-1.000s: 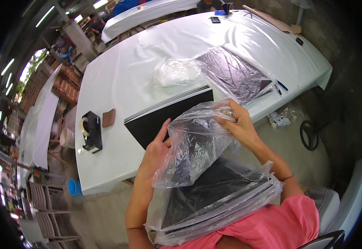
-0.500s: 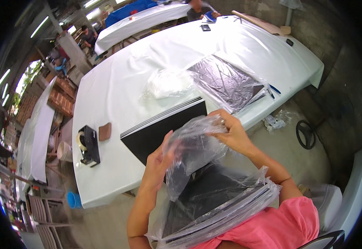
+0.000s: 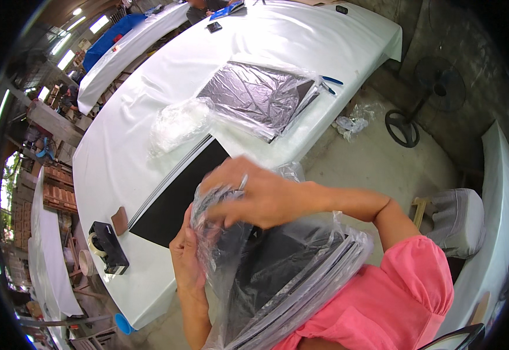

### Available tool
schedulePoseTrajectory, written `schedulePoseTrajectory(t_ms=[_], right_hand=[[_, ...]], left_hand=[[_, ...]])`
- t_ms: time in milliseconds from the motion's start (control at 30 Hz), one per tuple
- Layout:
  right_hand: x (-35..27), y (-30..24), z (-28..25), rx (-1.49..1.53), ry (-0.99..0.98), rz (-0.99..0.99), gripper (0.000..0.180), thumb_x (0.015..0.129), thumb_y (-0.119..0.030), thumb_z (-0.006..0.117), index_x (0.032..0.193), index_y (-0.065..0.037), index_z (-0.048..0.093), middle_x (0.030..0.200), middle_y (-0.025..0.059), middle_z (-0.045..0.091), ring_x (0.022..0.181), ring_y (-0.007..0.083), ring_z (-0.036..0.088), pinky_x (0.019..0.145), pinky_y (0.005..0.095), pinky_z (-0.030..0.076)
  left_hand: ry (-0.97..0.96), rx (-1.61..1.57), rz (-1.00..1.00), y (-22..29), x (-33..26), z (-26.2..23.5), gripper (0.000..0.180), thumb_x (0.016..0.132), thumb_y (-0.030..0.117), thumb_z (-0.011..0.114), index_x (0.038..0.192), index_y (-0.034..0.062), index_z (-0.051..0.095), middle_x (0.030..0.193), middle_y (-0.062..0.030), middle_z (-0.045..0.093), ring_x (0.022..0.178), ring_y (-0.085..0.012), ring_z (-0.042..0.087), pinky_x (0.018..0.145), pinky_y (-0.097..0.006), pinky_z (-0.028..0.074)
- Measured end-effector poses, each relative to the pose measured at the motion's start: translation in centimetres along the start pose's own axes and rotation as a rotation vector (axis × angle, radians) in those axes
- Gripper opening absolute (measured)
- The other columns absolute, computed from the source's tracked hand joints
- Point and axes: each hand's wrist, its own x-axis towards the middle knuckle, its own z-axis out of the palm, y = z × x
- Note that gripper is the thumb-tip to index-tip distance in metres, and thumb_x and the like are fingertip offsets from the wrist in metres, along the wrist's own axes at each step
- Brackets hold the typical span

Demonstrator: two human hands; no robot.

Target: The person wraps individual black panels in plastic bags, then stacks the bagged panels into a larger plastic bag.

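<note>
A clear plastic bag (image 3: 222, 291) with flat black panels (image 3: 278, 271) inside leans against my body, below the table's near edge. My left hand (image 3: 187, 251) grips the bunched plastic at the bag's left side, thumb up. Crossing over the bag, my right hand (image 3: 260, 195) is closed on the gathered plastic close to the left hand; its fingertips are blurred. Just beyond my hands, a stack of black panels (image 3: 175, 201) with pale edges lies on the white-covered table (image 3: 155, 280).
Plastic-wrapped dark panels (image 3: 254, 96), crumpled clear plastic (image 3: 178, 125) and a blue-handled tool (image 3: 330, 81) lie farther back. At left are a tape dispenser (image 3: 108, 248) and a brown block (image 3: 119, 220). A fan (image 3: 403, 125) and a covered stool (image 3: 456, 221) stand at right.
My right hand has moved left across the bag to my left hand, drawing the plastic together there. The view has swung to the right, so the table appears farther left.
</note>
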Motion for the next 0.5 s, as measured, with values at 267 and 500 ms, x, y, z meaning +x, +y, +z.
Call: schedulePoseTrajectory(t_ms=[267, 500], right_hand=[[3.4, -2.6, 0.9, -0.138, -0.372, -0.537, 0.021, 0.066, -0.016, 0.061, 0.083, -0.003, 0.062, 0.090, 0.0054, 0.056, 0.111, 0.0254, 0.046, 0.097, 0.0452, 0.031], [3.0, -3.0, 1.0, 0.509, -0.575, -0.014, 0.017, 0.080, -0.011, 0.057, 0.091, -0.002, 0.048, 0.078, 0.0106, 0.053, 0.080, 0.0284, 0.058, 0.066, 0.0374, 0.045]], left_hand=[[0.007, -0.212, -0.135, -2.0, -2.0, -1.6, 0.070, 0.087, 0.026, 0.055, 0.141, -0.0008, 0.021, 0.139, -0.0114, 0.035, 0.126, -0.0239, 0.039, 0.103, -0.035, 0.033], [-0.149, -0.057, -0.219, -3.0, -3.7, -1.5, 0.073, 0.086, 0.027, 0.055, 0.143, 0.0010, 0.017, 0.140, -0.0109, 0.034, 0.126, -0.0242, 0.038, 0.104, -0.035, 0.031]])
